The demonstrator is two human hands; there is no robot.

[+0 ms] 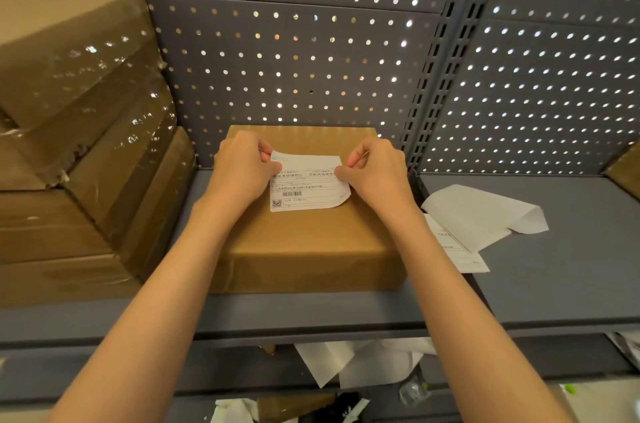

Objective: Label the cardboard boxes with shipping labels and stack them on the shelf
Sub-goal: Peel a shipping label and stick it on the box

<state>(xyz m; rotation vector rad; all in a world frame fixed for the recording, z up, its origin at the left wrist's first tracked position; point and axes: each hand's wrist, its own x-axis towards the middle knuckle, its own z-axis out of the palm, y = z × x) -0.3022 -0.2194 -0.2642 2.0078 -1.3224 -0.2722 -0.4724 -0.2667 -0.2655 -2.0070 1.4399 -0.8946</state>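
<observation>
The shipping label is lying across the far half of the top of a cardboard box, which is sitting flat on the grey shelf near the middle of its bay, close to the perforated back panel. The label is white, printed with rows of text, a barcode and a small square code at its lower left; its near right corner is curling up off the cardboard, and its far edge is also lifting, so it is probably not yet stuck down all over. The left hand is pinching the label's upper left corner between thumb and curled fingers, and the right hand is pinching the right edge the same way, thumb on top; holding opposite sides like this is likely keeping the sheet taut and square while it is being laid on. The box itself is plain brown, wrapped in clear tape that is glinting along its front face. To the left, a stack of taped boxes is leaning unevenly, just beside the labelled one. To the right, on the neighbouring shelf bay, a peeled backing sheet is lying over another printed label, within easy reach for the next box. Crumpled white paper is lying on the level below.
</observation>
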